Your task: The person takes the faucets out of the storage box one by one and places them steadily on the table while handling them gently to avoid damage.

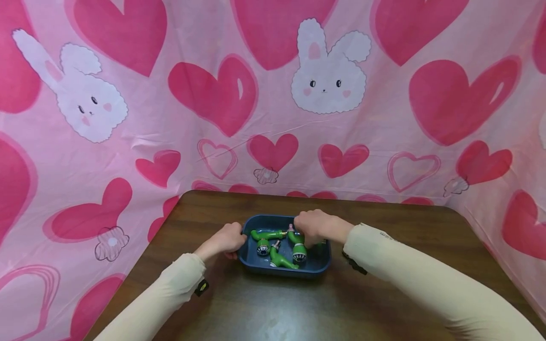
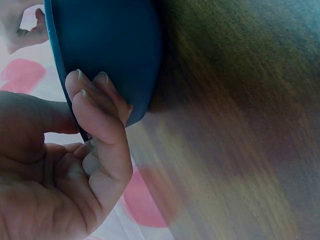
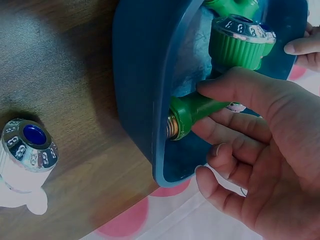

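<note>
A blue plastic basin [image 1: 281, 273] sits on the table with several green taps [image 1: 298, 246] inside, their round knobs capped in shiny silver. My left hand [image 1: 228, 238] grips the basin's left rim, thumb over the edge and fingers curled against the outer wall [image 2: 110, 45]. Down inside the basin's right end, my right hand [image 1: 314, 225] pinches a green tap [image 3: 202, 107] between thumb and fingers. Its brass threaded end points toward the basin wall. Another green tap [image 3: 235, 52] lies just beyond the thumb.
In the right wrist view a white tap [image 3: 30, 155] with a silver cap and blue centre stands on the brown wooden table [image 1: 273, 308], outside the basin. Pink cloth [image 1: 273, 118] with hearts and rabbits hangs behind and along the sides.
</note>
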Motion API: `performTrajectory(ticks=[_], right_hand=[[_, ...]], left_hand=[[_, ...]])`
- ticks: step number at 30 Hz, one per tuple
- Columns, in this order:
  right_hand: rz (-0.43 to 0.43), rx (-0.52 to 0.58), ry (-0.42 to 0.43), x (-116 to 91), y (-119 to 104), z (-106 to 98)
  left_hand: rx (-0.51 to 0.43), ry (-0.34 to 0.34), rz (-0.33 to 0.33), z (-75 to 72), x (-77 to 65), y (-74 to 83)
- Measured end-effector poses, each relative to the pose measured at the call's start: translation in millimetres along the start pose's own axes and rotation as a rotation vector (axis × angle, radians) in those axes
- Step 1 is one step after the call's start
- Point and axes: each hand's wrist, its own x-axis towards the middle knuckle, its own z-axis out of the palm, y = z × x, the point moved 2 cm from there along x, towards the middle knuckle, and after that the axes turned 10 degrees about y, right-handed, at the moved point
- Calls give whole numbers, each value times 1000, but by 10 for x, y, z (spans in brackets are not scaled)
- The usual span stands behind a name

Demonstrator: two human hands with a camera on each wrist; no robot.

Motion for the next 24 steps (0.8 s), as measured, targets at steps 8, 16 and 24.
performTrajectory(ticks=[8,16,24], right_hand=[[-12,-15,8,-32,-12,-30],[-15,-14,19,-45,-3,-71],[-29,-37,37,-54,-2,-85]], left_hand=[[-7,-16,10,51,87,-120],[15,16,-1,3,-12,6],[9,7,1,9,-4,-1]])
